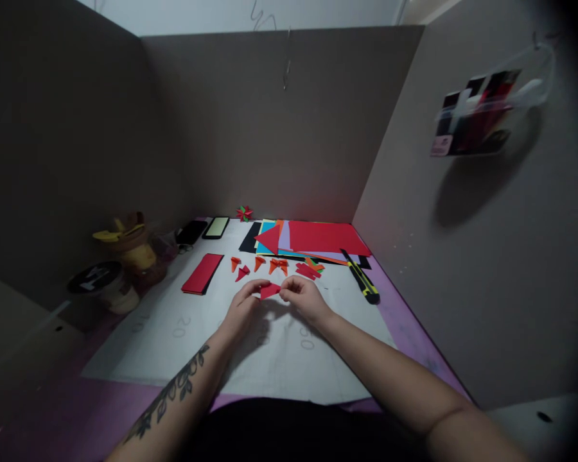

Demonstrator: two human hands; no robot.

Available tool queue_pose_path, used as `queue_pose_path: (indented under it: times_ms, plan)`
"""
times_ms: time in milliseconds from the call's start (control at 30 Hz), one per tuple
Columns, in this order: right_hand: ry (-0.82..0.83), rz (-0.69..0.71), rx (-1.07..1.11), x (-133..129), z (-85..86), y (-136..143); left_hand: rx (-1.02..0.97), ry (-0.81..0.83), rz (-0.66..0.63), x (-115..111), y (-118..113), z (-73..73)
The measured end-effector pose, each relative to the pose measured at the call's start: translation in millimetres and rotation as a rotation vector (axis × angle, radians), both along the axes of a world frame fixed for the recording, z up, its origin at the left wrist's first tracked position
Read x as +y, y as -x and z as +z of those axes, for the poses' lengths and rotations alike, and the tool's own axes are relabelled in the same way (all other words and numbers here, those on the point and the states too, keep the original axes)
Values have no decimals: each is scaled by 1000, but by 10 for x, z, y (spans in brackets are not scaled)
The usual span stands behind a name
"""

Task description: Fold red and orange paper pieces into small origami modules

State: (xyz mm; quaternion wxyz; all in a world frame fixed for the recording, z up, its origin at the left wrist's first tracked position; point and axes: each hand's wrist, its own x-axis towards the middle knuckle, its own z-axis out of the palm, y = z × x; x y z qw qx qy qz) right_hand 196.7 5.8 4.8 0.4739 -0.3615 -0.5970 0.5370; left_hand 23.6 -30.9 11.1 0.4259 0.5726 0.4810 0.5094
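Note:
A small piece of red paper (270,291), folded to a pointed shape, is held between my two hands above the white sheet (197,346). My left hand (245,299) pinches its left end, and the fingers of my right hand (304,295) close on its right tip. Just beyond my hands lie several small folded orange pieces (278,265) and a folded red piece (242,273). Red paper strips (308,271) rest beside them, with green and orange ones underneath.
A stack of red paper (203,274) lies left, near two phones (216,228). Coloured sheets (325,237) and a paper star (245,213) sit at the back. A yellow-black utility knife (361,277) lies right. Tubs (120,298) stand left; grey walls (279,128) enclose the desk.

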Motion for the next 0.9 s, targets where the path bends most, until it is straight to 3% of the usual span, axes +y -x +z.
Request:
queue_pose_path:
  times_ms: [167, 300, 433, 633, 767, 900]
  plan:
    - [166, 139, 83, 22, -16, -11, 460, -465, 1, 17, 69, -54]
    - [197, 175, 92, -10, -20, 11, 540, -567, -17, 29, 84, -76]
    - [69, 112, 28, -40, -17, 43, 420, -362, 36, 15, 53, -76]
    - [-259, -51, -139, -64, -6, 37, 100, 60, 51, -11, -40, 5]
    - [-493, -42, -230, -84, 2, 7, 6, 162, 15, 5, -64, 40]
    - [-529, -17, -257, -94, -5, -2, -63, 180, -10, 15, -64, 33]
